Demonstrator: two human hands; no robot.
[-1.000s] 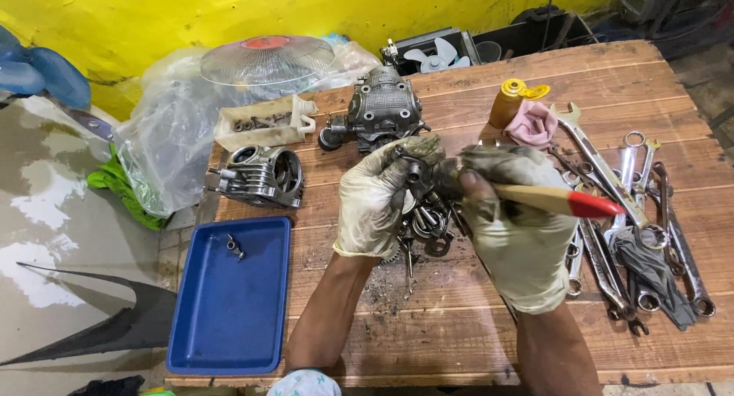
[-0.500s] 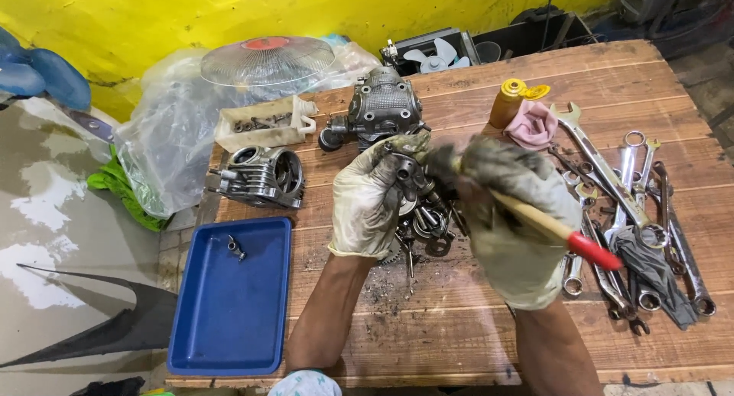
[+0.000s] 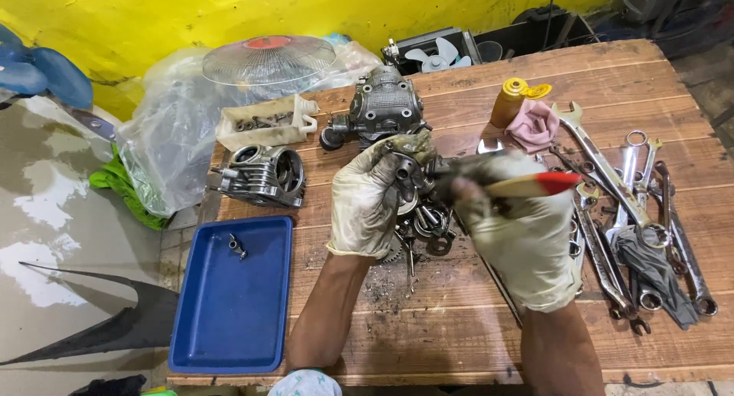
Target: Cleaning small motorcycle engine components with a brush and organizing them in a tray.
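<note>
Both hands wear dirty pale gloves over a wooden table [image 3: 474, 319]. My left hand [image 3: 371, 197] grips a small grey metal engine part [image 3: 405, 167] held above a heap of greasy small metal parts [image 3: 424, 228]. My right hand [image 3: 520, 228] holds a brush with a wooden handle and red end [image 3: 535, 184]; its bristle end points left at the held part. The bristles are mostly hidden by the fingers.
A blue tray [image 3: 229, 312] with one small metal piece [image 3: 238, 246] lies at the left front. Behind stand a finned cylinder [image 3: 264, 174], a cylinder head [image 3: 382, 109], a white container of bolts [image 3: 264, 121], a bottle [image 3: 508, 102] and pink rag [image 3: 535, 128]. Several wrenches [image 3: 612, 182] lie right.
The brush handle swung down to the right half a second ago and is now back up, nearly level. My left hand has stayed on the metal part.
</note>
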